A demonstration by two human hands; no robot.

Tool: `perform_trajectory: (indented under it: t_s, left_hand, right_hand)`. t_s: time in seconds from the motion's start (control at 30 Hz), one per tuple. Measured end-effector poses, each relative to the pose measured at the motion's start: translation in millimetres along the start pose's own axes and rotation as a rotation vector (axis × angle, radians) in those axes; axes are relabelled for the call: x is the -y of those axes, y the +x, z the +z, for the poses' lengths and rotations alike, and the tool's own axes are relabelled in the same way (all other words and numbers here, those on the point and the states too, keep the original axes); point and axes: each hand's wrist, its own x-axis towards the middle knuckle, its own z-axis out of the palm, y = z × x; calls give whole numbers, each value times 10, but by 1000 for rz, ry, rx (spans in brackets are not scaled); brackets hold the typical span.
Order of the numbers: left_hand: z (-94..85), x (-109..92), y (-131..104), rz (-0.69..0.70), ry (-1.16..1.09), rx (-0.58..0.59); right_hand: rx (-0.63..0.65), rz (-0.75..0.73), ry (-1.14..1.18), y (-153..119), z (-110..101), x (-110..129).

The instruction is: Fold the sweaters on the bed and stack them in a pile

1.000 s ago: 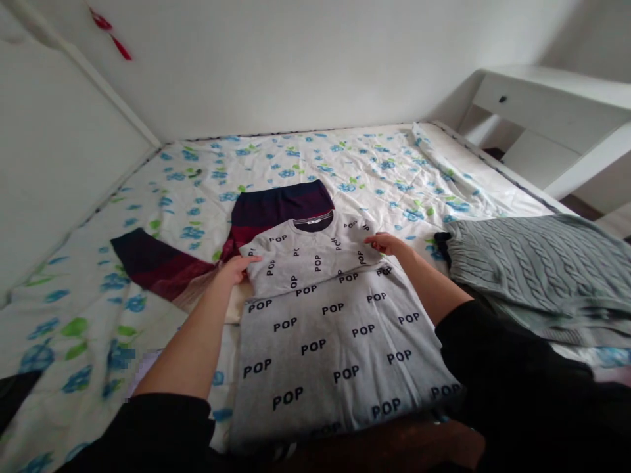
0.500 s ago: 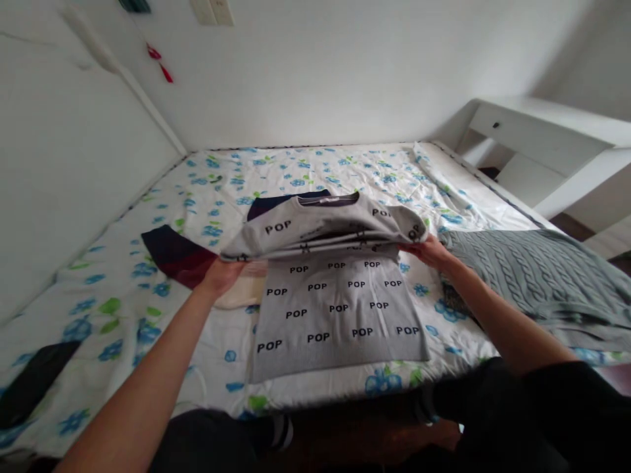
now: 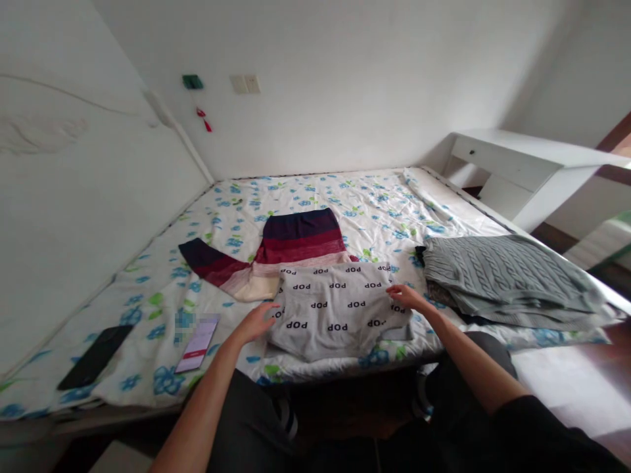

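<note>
A light grey sweater [image 3: 340, 315] printed with black "POP" words lies folded over at the bed's near edge, its lettering upside down to me. At its left edge is my left hand [image 3: 257, 322], fingers apart and holding nothing. My right hand [image 3: 405, 297] rests by the right edge, its fingers loosely stretched out over the cloth; the fingertips seem to touch it. Behind the grey sweater, and partly covered by it, spreads a navy, red and cream striped sweater [image 3: 303, 240] with one sleeve out to the left.
A stack of folded knitwear topped by a grey cable-knit sweater [image 3: 513, 276] lies to the right. On the left are a black phone [image 3: 96, 358] and a phone with a lit screen [image 3: 200, 343]. The flowered bedsheet [image 3: 379, 190] reaches the wall; a white desk [image 3: 507, 164] stands at right.
Both hands have let go of the grey sweater's raised upper part, which now lies folded down toward me. The view has tilted up, showing more of the striped sweater and the lit phone.
</note>
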Motion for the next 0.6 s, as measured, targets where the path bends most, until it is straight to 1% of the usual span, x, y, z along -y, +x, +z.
perform_trajectory:
  t_s: [0.07, 0.13, 0.17, 0.2, 0.27, 0.33, 0.4, 0.5, 0.6]
  left_hand:
    - [69, -52, -1, -15, 17, -50]
    - [86, -42, 32, -58, 35, -92]
    - [81, -17, 57, -81, 44, -108]
    - [73, 17, 83, -102, 51, -121]
    - [67, 96, 139, -138, 63, -134]
    - [83, 165, 200, -171, 73, -129]
    - [119, 206, 276, -191, 83, -123]
    - [192, 209, 423, -196, 98, -134]
    - [289, 151, 581, -208, 143, -150]
  right_hand:
    - [-92, 32, -28, -37, 106, -7]
    - [-183, 113, -41, -53, 183, -38]
    - [-207, 154, -40, -50, 206, -59]
    - [-206, 191, -33, -39, 219, -80]
    - [-151, 237, -18, 3, 227, -123]
    - [-89, 235, -17, 63, 226, -158]
    - [-74, 210, -25, 138, 230, -179]
    - [-90, 192, -3, 275, 235, -192]
    - [-64, 221, 66, 430, 211, -196]
